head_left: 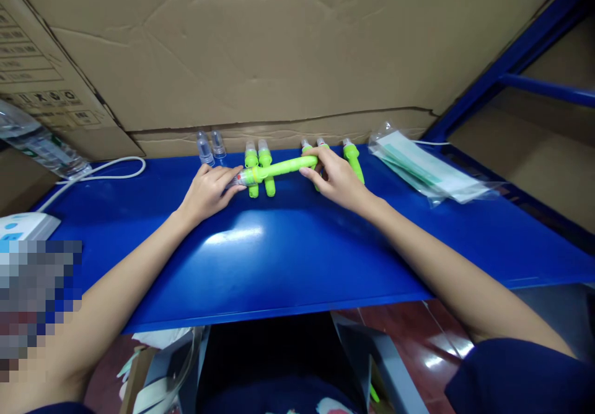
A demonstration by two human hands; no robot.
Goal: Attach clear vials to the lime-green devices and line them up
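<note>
Lime-green tube (281,168) held crosswise just above a blue shelf (288,259), over a row of matching tubes (353,157). The left hand (209,192) pinches its clear cap (238,178); the right hand (337,181) grips the far end. The step in hand looks like seating or twisting that cap, though the tip is blurred. Any next move calls for a steady right-hand hold.

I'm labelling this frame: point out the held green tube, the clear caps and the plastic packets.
held green tube (283,168): head view, middle of its barrel.
clear caps (205,149): head view, body of the left cap.
plastic packets (425,167): head view, middle of the top packet.
</note>
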